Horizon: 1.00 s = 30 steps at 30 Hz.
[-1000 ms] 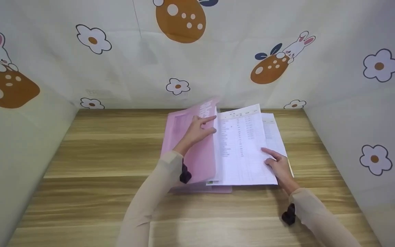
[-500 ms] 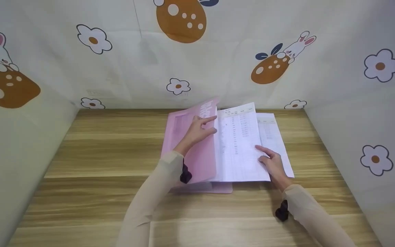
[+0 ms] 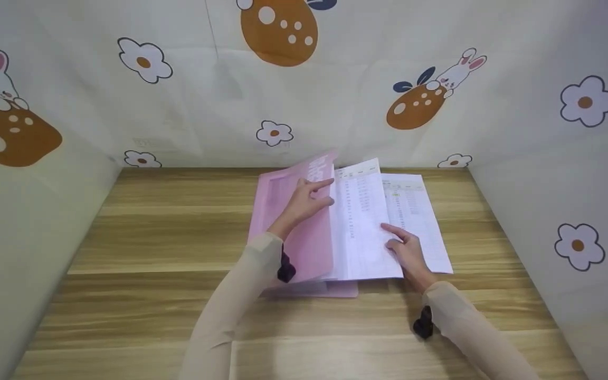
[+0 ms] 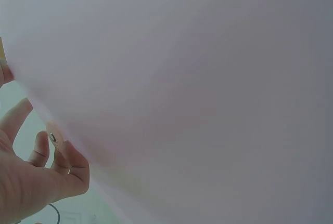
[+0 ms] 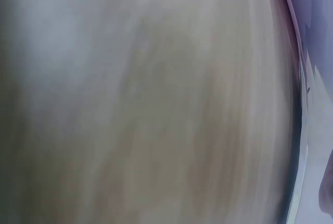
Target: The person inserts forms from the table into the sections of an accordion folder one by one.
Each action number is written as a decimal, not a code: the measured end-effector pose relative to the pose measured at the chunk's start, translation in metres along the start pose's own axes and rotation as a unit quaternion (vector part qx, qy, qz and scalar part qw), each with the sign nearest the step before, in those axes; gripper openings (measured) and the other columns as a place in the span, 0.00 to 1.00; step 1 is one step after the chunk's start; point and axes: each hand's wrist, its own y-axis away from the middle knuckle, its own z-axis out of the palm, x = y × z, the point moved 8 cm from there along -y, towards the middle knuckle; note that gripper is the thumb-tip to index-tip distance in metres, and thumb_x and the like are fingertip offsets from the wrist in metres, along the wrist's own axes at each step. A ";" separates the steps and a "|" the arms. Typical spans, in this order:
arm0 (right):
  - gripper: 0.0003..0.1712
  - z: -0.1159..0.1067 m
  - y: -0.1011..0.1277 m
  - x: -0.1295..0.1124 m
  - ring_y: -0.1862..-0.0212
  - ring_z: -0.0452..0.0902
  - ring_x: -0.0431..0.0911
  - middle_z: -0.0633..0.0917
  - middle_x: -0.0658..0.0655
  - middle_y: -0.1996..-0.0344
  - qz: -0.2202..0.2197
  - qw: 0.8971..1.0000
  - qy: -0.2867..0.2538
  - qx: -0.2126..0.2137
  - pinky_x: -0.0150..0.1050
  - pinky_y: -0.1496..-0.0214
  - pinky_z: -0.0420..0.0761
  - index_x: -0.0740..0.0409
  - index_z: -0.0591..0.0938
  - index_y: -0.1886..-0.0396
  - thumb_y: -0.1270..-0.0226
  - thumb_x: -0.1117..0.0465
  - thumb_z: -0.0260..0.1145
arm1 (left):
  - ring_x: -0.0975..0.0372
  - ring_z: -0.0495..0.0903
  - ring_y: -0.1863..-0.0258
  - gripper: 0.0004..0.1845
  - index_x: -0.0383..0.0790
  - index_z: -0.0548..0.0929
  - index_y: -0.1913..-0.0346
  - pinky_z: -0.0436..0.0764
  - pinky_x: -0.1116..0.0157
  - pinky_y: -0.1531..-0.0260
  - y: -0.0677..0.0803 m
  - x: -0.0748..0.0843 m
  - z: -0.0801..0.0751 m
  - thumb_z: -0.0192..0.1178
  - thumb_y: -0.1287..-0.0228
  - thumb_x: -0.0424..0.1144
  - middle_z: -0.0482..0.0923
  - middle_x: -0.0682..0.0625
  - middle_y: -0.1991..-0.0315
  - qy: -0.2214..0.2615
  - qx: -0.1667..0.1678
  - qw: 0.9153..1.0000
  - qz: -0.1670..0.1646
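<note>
sheets (image 3: pixel 383 221): printed tables in rows, too small to read
folder (image 3: pixel 296 216): white lettering on the raised cover's top edge, illegible
wrist views: no text

A pale pink sheet (image 4: pixel 197 94) filled nearly the whole left wrist view, its surface plain and blurred; its lower edge ran from about nine o'clock down toward six o'clock; the left hand (image 4: pixel 34 174) sat at eight o'clock, fingers (image 4: pixel 40 148) loosely bent against that edge; a ring showed on one finger; behind lay a pale greenish background (image 4: pixel 78 211).
</note>
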 end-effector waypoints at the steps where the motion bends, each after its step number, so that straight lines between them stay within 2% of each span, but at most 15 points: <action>1: 0.26 0.002 0.000 0.000 0.54 0.66 0.45 0.74 0.59 0.48 -0.001 1.000 -0.001 -0.001 0.29 0.60 0.67 0.66 0.76 0.49 0.53 0.77 0.52 | 0.58 0.63 0.63 0.27 0.50 0.75 0.45 0.64 0.65 0.65 0.000 0.000 0.000 0.61 0.53 0.41 0.60 0.46 0.62 -0.001 0.000 1.000 0.001; 9: 0.26 0.015 0.001 -0.002 0.62 0.71 0.45 0.76 0.59 0.51 -0.011 1.000 -0.022 -0.004 0.30 0.65 0.71 0.66 0.77 0.51 0.55 0.78 0.52 | 0.58 0.62 0.64 0.27 0.50 0.75 0.44 0.64 0.66 0.67 -0.001 -0.001 0.002 0.61 0.53 0.40 0.60 0.45 0.63 0.010 -0.008 1.000 0.005; 16: 0.26 0.028 0.003 0.000 0.68 0.74 0.45 0.77 0.63 0.55 -0.002 0.999 -0.035 -0.010 0.32 0.70 0.72 0.66 0.78 0.52 0.55 0.78 0.52 | 0.58 0.62 0.65 0.27 0.49 0.75 0.45 0.63 0.66 0.68 -0.001 -0.002 0.002 0.61 0.53 0.40 0.60 0.45 0.63 0.011 -0.006 1.000 0.002; 24: 0.26 0.039 0.004 0.001 0.66 0.73 0.47 0.76 0.64 0.56 0.018 0.999 -0.027 -0.013 0.31 0.71 0.72 0.66 0.78 0.52 0.56 0.78 0.52 | 0.58 0.62 0.64 0.27 0.49 0.74 0.44 0.64 0.65 0.67 -0.001 -0.002 0.002 0.61 0.53 0.40 0.60 0.45 0.62 0.009 -0.006 1.000 -0.001; 30: 0.26 0.047 0.004 0.001 0.62 0.73 0.48 0.76 0.63 0.55 0.020 0.999 -0.016 -0.022 0.33 0.68 0.72 0.66 0.78 0.52 0.56 0.78 0.52 | 0.58 0.63 0.63 0.26 0.49 0.75 0.45 0.64 0.65 0.66 -0.002 -0.002 0.002 0.61 0.52 0.40 0.60 0.45 0.62 0.008 -0.006 1.000 0.002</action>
